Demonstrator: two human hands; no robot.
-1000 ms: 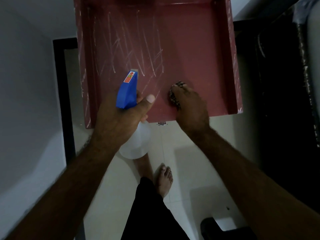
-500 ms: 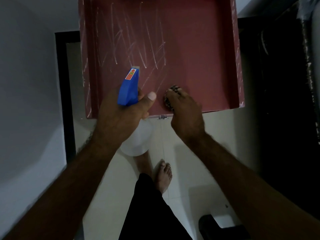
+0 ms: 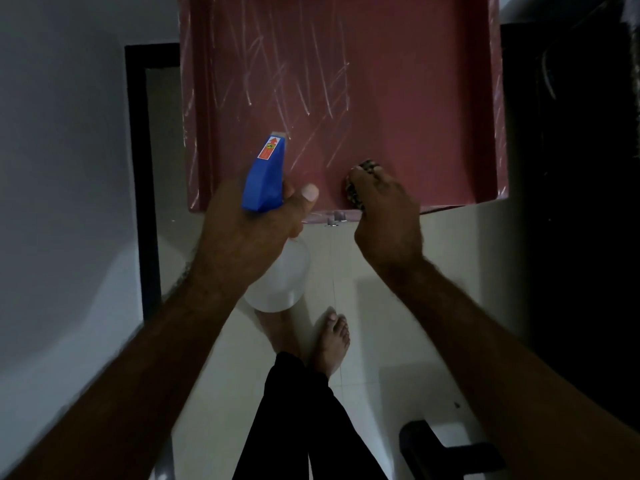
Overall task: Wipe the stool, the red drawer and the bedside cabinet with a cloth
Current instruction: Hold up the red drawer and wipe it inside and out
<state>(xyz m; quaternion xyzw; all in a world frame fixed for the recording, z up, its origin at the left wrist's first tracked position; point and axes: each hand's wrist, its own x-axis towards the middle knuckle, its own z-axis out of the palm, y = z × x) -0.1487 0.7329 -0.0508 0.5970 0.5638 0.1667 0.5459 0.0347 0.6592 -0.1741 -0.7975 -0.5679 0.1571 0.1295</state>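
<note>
- The drawer (image 3: 398, 98) is pulled out and seen from above. Its red floor fills the top of the view and its front edge lies just under both hands.
- The right hand (image 3: 388, 216) curls round a bunched, patterned cloth (image 3: 360, 183) and presses it onto the drawer floor. It sits near the front edge, a little right of centre.
- The left hand (image 3: 249, 230) grips a spray bottle (image 3: 265, 174) by the neck, thumb stretched out to the right. The blue head points into the drawer and the clear body hangs below the front edge.
- Pale streaks (image 3: 298, 84) cross the left and middle of the drawer floor. In this dim light they may be wet smears or scratches; I cannot tell which.
- Step in hand, as I judge it: wiping the inside of the drawer, with the stool and cabinet parts not settled by this view.
- The next move calls for sweeping the cloth away from the front edge across the streaked left half. Steady downward pressure is needed, with the bottle held clear of the stroke.
- A dark object (image 3: 446, 448) sits on the pale floor (image 3: 381, 306) at lower right, near bare feet (image 3: 332, 337). It could be the stool, but too little shows.
</note>
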